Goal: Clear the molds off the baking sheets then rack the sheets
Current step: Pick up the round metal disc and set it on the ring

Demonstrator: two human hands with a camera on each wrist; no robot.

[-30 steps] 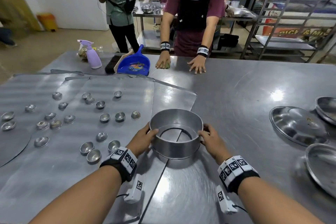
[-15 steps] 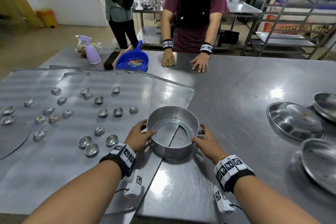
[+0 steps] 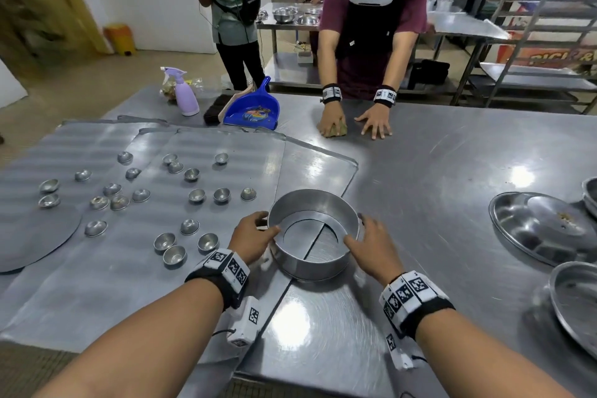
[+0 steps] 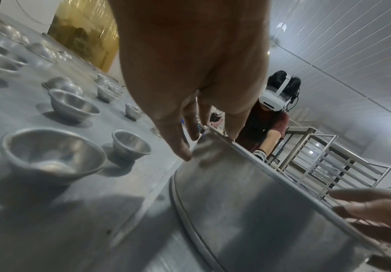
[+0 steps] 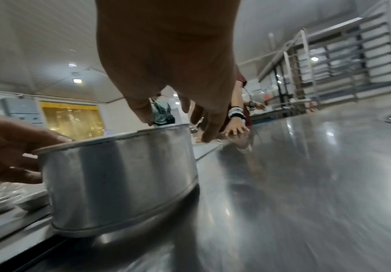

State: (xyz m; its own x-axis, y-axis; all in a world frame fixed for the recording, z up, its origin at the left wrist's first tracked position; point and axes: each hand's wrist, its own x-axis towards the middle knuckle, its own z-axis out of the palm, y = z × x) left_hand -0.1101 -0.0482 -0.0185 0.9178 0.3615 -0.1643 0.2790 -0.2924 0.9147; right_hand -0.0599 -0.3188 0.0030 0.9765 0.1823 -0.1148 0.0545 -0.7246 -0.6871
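left hand [image 3: 252, 237] and right hand [image 3: 371, 244] grasping round ring mold [image 3: 311, 260] at baking sheet [image 3: 97, 275] edge

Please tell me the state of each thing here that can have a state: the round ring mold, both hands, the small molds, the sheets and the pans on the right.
Ring mold: upright, straddling sheet edge and table.
Left hand: grips the ring's left wall.
Right hand: grips the ring's right wall.
Small molds: scattered on the sheets, not yet cleared.
Baking sheets: flat, overlapping, not racked.
Round pans: lying on the table.
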